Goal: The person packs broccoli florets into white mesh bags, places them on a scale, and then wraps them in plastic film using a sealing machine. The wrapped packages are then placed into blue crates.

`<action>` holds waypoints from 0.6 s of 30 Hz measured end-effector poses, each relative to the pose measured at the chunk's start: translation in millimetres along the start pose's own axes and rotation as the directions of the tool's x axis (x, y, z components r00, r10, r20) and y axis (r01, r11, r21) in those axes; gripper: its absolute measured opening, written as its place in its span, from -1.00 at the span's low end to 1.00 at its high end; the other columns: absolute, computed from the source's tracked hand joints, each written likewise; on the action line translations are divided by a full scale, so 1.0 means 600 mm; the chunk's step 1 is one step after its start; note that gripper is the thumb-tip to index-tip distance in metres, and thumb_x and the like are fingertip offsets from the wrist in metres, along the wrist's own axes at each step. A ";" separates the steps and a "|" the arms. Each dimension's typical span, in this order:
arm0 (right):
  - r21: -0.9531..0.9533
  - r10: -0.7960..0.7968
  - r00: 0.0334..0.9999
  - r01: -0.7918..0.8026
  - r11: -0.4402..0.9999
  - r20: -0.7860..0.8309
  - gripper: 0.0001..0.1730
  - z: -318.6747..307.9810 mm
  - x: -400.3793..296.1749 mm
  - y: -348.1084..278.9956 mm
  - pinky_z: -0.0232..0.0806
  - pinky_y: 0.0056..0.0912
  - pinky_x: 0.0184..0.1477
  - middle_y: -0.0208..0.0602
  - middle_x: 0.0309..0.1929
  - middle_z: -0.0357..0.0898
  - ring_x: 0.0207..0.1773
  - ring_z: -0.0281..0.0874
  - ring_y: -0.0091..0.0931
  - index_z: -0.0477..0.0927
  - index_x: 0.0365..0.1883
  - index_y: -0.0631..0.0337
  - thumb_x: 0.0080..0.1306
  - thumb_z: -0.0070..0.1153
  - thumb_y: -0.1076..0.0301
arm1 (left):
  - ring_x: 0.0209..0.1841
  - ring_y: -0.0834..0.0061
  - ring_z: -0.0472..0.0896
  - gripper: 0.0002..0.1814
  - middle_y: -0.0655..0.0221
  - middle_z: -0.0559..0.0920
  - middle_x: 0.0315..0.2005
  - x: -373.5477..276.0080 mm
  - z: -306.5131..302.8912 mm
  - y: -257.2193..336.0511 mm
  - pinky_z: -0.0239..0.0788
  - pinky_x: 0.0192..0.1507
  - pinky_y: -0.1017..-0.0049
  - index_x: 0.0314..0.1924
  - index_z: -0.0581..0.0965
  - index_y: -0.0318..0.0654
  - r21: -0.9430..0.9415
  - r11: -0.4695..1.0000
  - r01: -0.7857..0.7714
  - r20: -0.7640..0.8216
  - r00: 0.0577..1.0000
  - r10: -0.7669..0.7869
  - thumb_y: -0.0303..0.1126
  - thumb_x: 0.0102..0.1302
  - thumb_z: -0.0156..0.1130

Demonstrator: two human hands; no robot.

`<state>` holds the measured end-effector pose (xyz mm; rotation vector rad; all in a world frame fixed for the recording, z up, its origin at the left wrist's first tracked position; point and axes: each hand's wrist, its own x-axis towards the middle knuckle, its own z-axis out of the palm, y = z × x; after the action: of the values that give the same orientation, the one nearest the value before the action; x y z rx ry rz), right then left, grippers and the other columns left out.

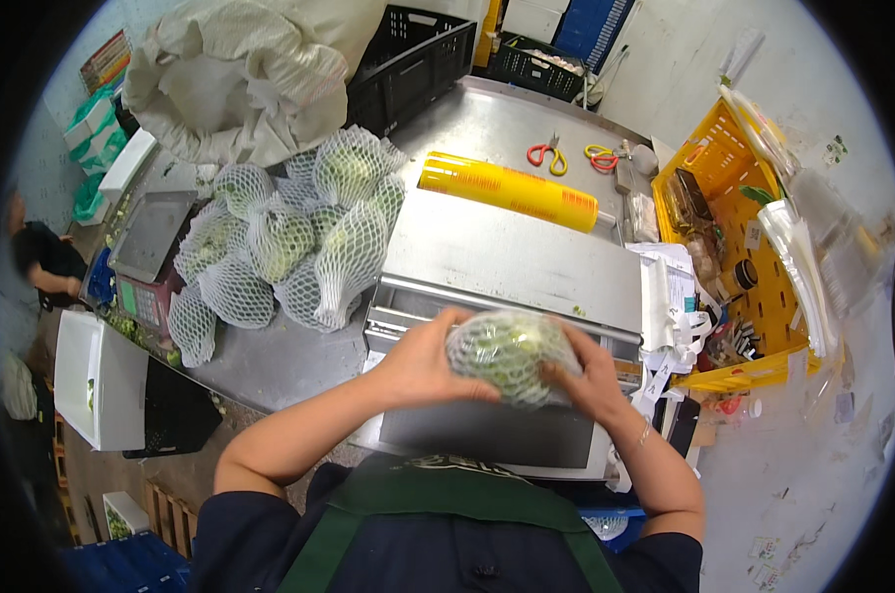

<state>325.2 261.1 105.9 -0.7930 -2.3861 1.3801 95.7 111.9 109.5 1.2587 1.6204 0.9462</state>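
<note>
Between both hands I hold a pale green vegetable head in a white foam net, with a glossy clear film over it. My left hand grips its left side, and my right hand grips its right side, thumb on the front. It is above a metal film-wrapping machine, whose dark plate lies nearest my body. Behind the machine's top cover rests a yellow roll of cling film. To the left, several more netted vegetable heads are piled on the steel table.
An open woven sack and a black crate stand at the back. Two pairs of scissors lie behind the roll. A yellow crate borders the right, a scale the left. Another person is at far left.
</note>
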 end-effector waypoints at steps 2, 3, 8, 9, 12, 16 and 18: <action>0.296 0.286 0.923 -0.358 0.886 0.260 -0.43 0.022 -0.054 0.006 0.40 -0.44 0.12 -0.21 -0.05 0.67 0.02 0.55 -0.58 0.52 0.19 0.32 0.38 0.23 0.09 | 0.09 0.32 0.61 -0.02 0.09 0.64 0.04 -0.057 -0.005 -0.012 0.40 0.19 0.42 0.24 0.39 -0.41 0.003 0.997 0.077 0.209 0.975 -0.076 -0.10 -0.12 0.69; 0.467 0.303 0.894 -0.433 0.771 0.330 -0.52 0.045 -0.085 0.036 0.51 -0.50 -0.17 -0.22 -0.22 0.67 -0.23 0.61 -0.59 0.56 0.12 0.30 0.45 0.13 0.08 | 0.09 0.30 0.62 -0.05 0.09 0.64 0.05 -0.077 -0.018 -0.010 0.42 0.17 0.41 0.26 0.39 -0.39 -0.043 0.999 0.007 0.368 0.930 0.009 -0.11 -0.06 0.66; 0.451 0.563 0.445 -0.882 0.138 0.697 -0.33 0.105 -0.142 0.129 0.35 -0.59 -0.77 -0.22 -0.43 0.67 -0.72 0.48 -0.57 0.57 0.11 0.25 0.54 -0.26 -0.19 | -0.03 0.45 0.68 -0.66 0.22 0.74 -0.18 -0.120 -0.050 -0.091 0.50 0.02 0.46 0.12 0.56 -0.42 -0.334 0.941 -0.050 0.496 0.840 0.221 -0.45 0.38 0.27; 0.396 0.497 0.423 -0.903 0.165 0.758 -0.25 0.105 -0.134 0.158 0.46 -0.56 -0.63 -0.14 -0.32 0.70 -0.54 0.62 -0.52 0.56 0.13 0.27 0.55 -0.39 -0.24 | -0.18 0.46 0.71 -0.74 0.24 0.74 -0.35 -0.132 -0.043 -0.098 0.52 -0.06 0.49 0.02 0.56 -0.42 -0.446 0.890 0.091 0.438 0.890 0.128 -0.37 0.47 0.17; 0.618 0.389 0.612 -0.776 0.126 0.689 -0.25 0.120 -0.134 0.116 0.53 -0.40 0.01 -0.14 0.03 0.65 0.00 0.66 -0.41 0.48 0.23 0.31 0.52 -0.27 -0.24 | -0.52 0.50 0.64 -0.73 0.22 0.63 -0.58 -0.150 -0.010 -0.119 0.50 -0.43 0.54 -0.24 0.44 -0.35 -0.575 0.815 0.074 0.055 0.997 -0.051 -0.30 0.58 -0.05; 0.617 0.153 0.954 -0.285 0.733 0.259 -0.47 0.191 -0.191 0.074 0.36 -0.44 0.21 -0.22 0.06 0.64 0.02 0.64 -0.48 0.46 0.24 0.34 0.42 0.18 0.19 | -0.77 0.53 0.42 -0.69 0.28 0.51 -0.74 -0.178 0.002 -0.174 0.29 -0.69 0.56 -0.32 0.41 -0.26 -0.773 0.631 -0.064 -0.337 0.884 -0.323 -0.25 0.59 -0.08; 0.659 0.330 0.944 -0.232 0.715 -0.026 -0.78 0.246 -0.207 0.055 0.42 -0.45 0.05 -0.19 -0.14 0.66 -0.13 0.65 -0.48 0.51 -0.04 0.34 0.47 0.08 0.35 | -0.78 0.56 0.38 -0.70 0.30 0.50 -0.74 -0.190 -0.007 -0.217 0.23 -0.70 0.56 -0.34 0.41 -0.25 -0.800 0.584 -0.142 -0.413 0.836 -0.362 -0.26 0.58 -0.06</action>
<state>364.9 97.0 6.6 -1.0174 -1.5184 2.0229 63.2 -26.4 10.8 0.2120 1.3183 1.8088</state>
